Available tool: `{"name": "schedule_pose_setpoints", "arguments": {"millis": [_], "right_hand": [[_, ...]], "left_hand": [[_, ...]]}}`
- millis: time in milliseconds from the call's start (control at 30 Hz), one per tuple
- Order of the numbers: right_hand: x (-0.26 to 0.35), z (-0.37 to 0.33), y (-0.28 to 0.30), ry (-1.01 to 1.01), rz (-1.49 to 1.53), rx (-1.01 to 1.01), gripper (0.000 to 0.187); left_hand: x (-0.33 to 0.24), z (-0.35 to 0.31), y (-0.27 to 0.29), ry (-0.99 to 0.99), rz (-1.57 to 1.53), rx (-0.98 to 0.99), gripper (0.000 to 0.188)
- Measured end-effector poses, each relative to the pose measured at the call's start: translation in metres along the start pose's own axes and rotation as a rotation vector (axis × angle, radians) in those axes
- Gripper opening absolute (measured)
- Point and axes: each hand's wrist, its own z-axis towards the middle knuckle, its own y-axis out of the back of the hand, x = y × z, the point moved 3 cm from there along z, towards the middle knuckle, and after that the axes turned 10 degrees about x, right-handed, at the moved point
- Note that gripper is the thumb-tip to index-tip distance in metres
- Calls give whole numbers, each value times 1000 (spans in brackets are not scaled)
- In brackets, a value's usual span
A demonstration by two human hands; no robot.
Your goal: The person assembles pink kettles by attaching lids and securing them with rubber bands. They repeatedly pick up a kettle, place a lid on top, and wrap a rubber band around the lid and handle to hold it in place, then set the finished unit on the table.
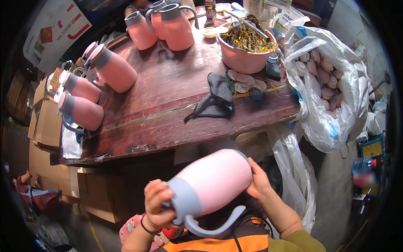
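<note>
A pink vacuum jug (220, 178) with a blue-grey collar and a curved handle (218, 227) lies tilted across both my hands, in front of the table edge. Its collar end points lower left and its base upper right. My left hand (157, 206) is closed round the collar end, a dark band on the wrist. At the base, my right hand (258, 180) grips with the thumb up along the edge. The jug's mouth is hidden behind my left fingers.
Several similar jugs (179, 31) stand on the dark red table (168, 80). A grey cloth mitt (216, 96), pale discs (243, 80) and a pink basin (241, 59) of gold ties lie rightward. A plastic bag (302, 105) holds pink lids. Cardboard boxes (100, 193) and another person (40, 197) are left.
</note>
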Motion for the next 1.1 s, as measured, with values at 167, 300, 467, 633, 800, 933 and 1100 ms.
{"name": "schedule_pose_setpoints", "arguments": {"millis": [167,300,467,633,800,933,1100], "right_hand": [[30,-27,-20,559,-346,32,41],[12,-51,-43,948,-1396,79,54],[-5,-59,-42,1158,-1450,195,53],[-9,-57,-37,1120,-1339,216,49],[-18,-15,-6,504,-583,-141,45],[-7,-17,-18,658,-745,-94,43],[17,-48,-43,963,-1124,-23,50]], "left_hand": [[27,-27,-24,845,-468,-361,72],[38,-71,-64,1004,-1132,-535,78],[33,-77,-87,1225,-1400,-680,55],[30,-87,-84,1223,-1285,-615,56],[20,-26,-14,475,-263,-218,58],[33,-27,-21,647,-875,-274,68],[33,-51,-40,1081,-733,73,62]]}}
